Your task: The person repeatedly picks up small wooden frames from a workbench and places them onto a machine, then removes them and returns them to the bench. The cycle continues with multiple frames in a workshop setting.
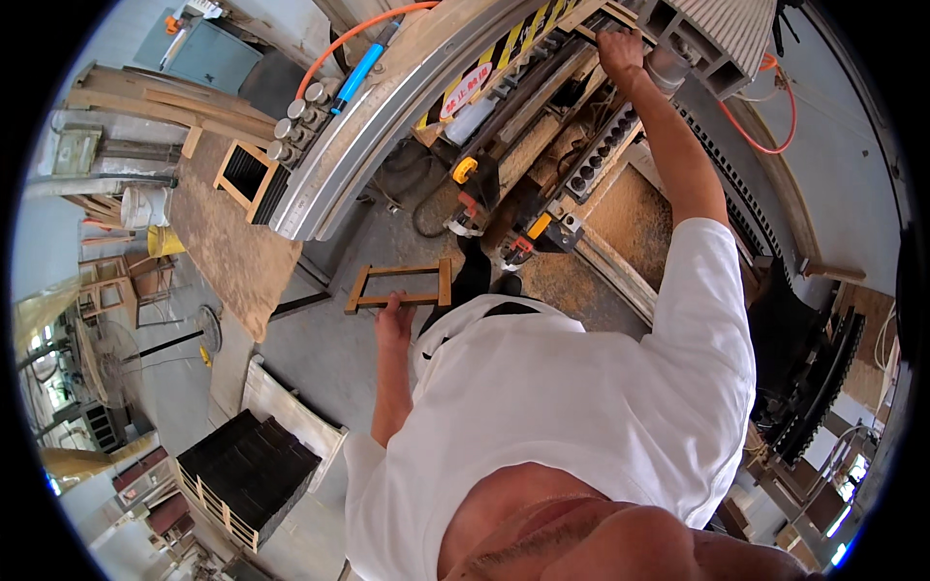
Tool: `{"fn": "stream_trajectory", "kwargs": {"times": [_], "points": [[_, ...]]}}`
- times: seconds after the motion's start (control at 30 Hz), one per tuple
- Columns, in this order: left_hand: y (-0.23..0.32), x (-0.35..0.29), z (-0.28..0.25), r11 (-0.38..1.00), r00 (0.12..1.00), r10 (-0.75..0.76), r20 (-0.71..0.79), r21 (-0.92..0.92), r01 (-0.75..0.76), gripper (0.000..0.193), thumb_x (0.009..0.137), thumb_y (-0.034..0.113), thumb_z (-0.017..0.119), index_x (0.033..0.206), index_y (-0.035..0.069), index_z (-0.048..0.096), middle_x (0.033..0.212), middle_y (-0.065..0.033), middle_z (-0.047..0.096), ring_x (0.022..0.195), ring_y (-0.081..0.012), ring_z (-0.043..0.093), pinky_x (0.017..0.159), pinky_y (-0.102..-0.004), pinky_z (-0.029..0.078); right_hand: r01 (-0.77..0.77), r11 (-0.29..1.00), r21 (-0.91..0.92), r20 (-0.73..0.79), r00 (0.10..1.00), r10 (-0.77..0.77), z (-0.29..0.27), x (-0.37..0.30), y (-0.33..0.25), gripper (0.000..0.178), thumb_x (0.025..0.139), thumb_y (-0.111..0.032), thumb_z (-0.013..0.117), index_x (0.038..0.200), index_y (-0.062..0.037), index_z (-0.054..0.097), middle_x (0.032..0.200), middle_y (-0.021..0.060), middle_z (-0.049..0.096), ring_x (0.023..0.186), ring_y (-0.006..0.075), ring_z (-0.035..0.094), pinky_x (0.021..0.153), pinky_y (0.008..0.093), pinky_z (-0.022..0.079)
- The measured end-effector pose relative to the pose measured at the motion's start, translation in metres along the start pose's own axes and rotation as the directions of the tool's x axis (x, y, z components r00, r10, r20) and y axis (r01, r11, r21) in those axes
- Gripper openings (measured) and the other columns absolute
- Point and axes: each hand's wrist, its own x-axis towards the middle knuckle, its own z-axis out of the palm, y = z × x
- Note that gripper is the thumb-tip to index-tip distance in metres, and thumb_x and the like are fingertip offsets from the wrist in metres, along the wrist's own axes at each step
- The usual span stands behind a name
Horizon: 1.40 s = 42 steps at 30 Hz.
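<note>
My left hand (pixel 392 321) is closed around the near rail of a small rectangular wooden frame (pixel 445 284), held low beside my body over the grey floor. The frame has an open middle. My right arm reaches far forward over a woodworking machine (pixel 585 242). At the machine's far end my right hand (pixel 620 56) is closed near some wooden pieces (pixel 581 16); what its fingers hold is hidden. Close to that hand are a grey metal cylinder (pixel 666 68) and a ribbed grey housing (pixel 717 34).
Sawdust (pixel 630 223) lies in the machine bed. A curved metal guard with yellow-black striping (pixel 513 58) rises to the left. A brown board table (pixel 228 232) holds a slatted wooden stack (pixel 247 179). Dark stacked panels (pixel 247 470) stand lower left. An orange hose (pixel 790 116) hangs at right.
</note>
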Motion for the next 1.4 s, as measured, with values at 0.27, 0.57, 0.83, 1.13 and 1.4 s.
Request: {"fn": "stream_trajectory", "kwargs": {"times": [0.27,0.57,0.83,1.13,1.4], "points": [[0.006,-0.002,0.001,0.991,0.995,0.079,-0.054,0.114,-0.072,0.031,0.087,0.012,0.068,0.114,0.003,0.057,0.11,-0.0079,0.061,0.1,-0.0246,0.06,0.085,-0.0415,0.052,-0.051,0.998,0.04,0.141,0.989,0.045,-0.002,-0.009,-0.001,0.011,0.086,-0.007,0.055,0.088,-0.014,0.063,0.074,0.0123,0.064,0.081,0.0339,0.059,0.079,0.0497,0.039],[0.061,-0.017,-0.023,0.89,0.917,0.38,-0.123,0.321,-0.325,0.031,0.087,0.012,0.067,0.116,0.002,0.06,0.104,-0.0059,0.063,0.092,-0.0177,0.062,0.073,-0.0323,0.055,-0.149,0.988,0.026,0.244,0.96,0.138,-0.002,-0.001,-0.004,0.016,0.088,-0.009,0.054,0.098,-0.0139,0.066,0.086,0.0134,0.066,0.09,0.0356,0.06,0.086,0.0561,0.04],[0.188,-0.04,-0.066,0.786,0.784,0.61,-0.114,0.207,-0.582,0.028,0.09,0.013,0.064,0.113,-0.003,0.059,0.103,-0.008,0.062,0.091,-0.0175,0.062,0.078,-0.0312,0.054,-0.3,0.858,0.417,0.131,0.954,0.269,-0.115,-0.02,-0.037,0.03,0.086,-0.025,0.064,0.113,-0.0119,0.065,0.102,0.0147,0.068,0.094,0.0335,0.064,0.078,0.0441,0.051],[0.324,0.085,-0.028,0.784,0.786,0.619,-0.008,0.062,-0.617,0.042,0.092,0.016,0.063,0.124,-0.008,0.051,0.112,-0.013,0.062,0.1,-0.0242,0.063,0.083,-0.0345,0.054,-0.143,0.319,0.937,0.069,0.97,0.231,-0.231,-0.17,-0.171,0.018,0.09,-0.008,0.062,0.106,-0.0059,0.068,0.108,0.0145,0.069,0.099,0.0226,0.067,0.089,0.0366,0.055],[0.384,0.175,0.045,0.641,0.832,0.555,0.024,0.625,-0.446,0.043,0.087,0.024,0.071,0.111,-0.009,0.059,0.093,-0.0161,0.067,0.086,-0.0211,0.067,0.072,-0.0287,0.055,-0.54,0.27,0.798,0.488,0.84,0.239,-0.206,-0.267,-0.261,0.019,0.084,-0.011,0.068,0.1,-0.0018,0.068,0.081,0.0129,0.069,0.071,0.018,0.066,0.067,0.0296,0.051]]}}
